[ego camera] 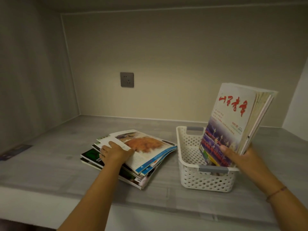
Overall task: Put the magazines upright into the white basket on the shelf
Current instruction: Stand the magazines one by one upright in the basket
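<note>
A white perforated basket (196, 179) with grey handles stands on the grey shelf, right of centre. My right hand (240, 155) grips a bundle of upright magazines (233, 120), red script on the front cover, their lower edge down inside the basket and leaning right. Left of the basket lies a fanned stack of magazines (146, 154) flat on the shelf. My left hand (115, 152) rests on the left part of the top magazine, fingers curled over its edge.
The shelf (50, 164) is a deep alcove with side walls and a back wall carrying a grey power socket (127, 79). A dark flat card or leaflet (15, 151) lies at the far left. The shelf's front edge runs below my forearms.
</note>
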`<move>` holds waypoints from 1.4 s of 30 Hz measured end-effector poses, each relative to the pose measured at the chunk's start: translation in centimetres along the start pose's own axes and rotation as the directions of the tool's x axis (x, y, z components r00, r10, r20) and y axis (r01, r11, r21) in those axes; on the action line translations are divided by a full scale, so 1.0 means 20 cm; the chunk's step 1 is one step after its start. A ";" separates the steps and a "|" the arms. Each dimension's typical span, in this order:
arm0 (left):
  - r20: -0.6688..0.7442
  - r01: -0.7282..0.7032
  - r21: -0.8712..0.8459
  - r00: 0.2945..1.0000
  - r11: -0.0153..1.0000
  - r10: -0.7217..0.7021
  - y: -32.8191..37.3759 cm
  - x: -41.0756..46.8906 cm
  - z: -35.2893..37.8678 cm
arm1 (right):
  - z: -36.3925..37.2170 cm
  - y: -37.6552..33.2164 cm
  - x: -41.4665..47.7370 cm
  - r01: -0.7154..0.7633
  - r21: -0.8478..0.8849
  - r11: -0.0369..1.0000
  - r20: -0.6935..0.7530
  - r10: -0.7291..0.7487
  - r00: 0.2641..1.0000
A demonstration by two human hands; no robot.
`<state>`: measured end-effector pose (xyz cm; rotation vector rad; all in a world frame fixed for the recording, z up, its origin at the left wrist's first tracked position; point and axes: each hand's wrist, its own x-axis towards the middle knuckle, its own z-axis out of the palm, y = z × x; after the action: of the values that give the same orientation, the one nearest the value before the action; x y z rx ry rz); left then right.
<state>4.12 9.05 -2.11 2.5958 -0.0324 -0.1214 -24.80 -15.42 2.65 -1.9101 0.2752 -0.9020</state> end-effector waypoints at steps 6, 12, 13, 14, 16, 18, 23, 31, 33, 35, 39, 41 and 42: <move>-0.054 0.031 -0.107 0.998 0.994 -0.037 -0.10 0.00 -0.08 | 0.00 0.00 0.00 0.001 0.007 1.000 0.014 -0.001 1.000; 0.021 0.137 -0.388 0.990 0.912 -0.140 -0.10 0.04 -0.16 | 0.00 0.01 0.00 -0.006 -0.009 1.000 0.013 0.006 1.000; 0.051 0.141 -0.435 0.990 0.889 -0.132 -0.10 0.05 -0.17 | 0.00 0.01 0.00 -0.006 -0.005 1.000 0.015 0.006 1.000; 0.079 0.150 -0.488 0.989 0.860 -0.127 -0.10 0.06 -0.19 | 0.00 0.02 0.00 -0.008 -0.003 1.000 0.014 0.008 1.000; 0.170 0.188 -0.638 0.980 0.747 -0.101 -0.09 0.07 -0.21 | -0.01 0.02 0.00 -0.011 0.001 1.000 0.014 0.011 1.000; 0.264 0.206 -0.739 0.965 0.641 -0.006 -0.07 0.05 -0.22 | -0.01 0.03 0.00 -0.013 0.009 1.000 0.019 0.012 1.000; 0.253 0.109 -0.758 0.958 0.643 0.136 0.03 -0.02 -0.25 | -0.01 0.05 0.01 -0.005 0.014 1.000 0.013 0.005 1.000; -0.408 -0.528 -0.690 0.849 0.495 0.336 0.34 -0.28 -0.35 | 0.00 0.06 0.02 -0.004 0.043 0.999 0.003 0.004 1.000; -0.532 -0.664 -0.605 0.748 0.439 0.397 0.44 -0.39 -0.35 | 0.00 0.06 0.02 -0.010 0.028 1.000 0.003 0.010 1.000; -0.600 -0.746 -0.541 0.666 0.388 0.444 0.53 -0.50 -0.34 | 0.00 0.06 0.01 -0.007 0.020 1.000 0.005 0.007 1.000; -0.633 -0.833 -0.448 0.552 0.324 0.543 0.68 -0.67 -0.23 | 0.00 0.06 0.01 -0.008 0.022 1.000 -0.003 0.008 1.000; -0.632 -0.863 -0.417 0.500 0.285 0.592 0.74 -0.75 -0.15 | 0.00 0.05 0.01 0.006 0.031 0.999 0.006 -0.006 1.000; -0.638 -0.881 -0.393 0.467 0.263 0.612 0.75 -0.78 -0.11 | 0.00 0.05 0.01 0.017 0.033 0.999 0.012 -0.017 1.000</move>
<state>-11.16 -2.05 8.75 1.5108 -0.9517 0.6204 -24.54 -16.07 1.93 -1.8897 0.2358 -0.9001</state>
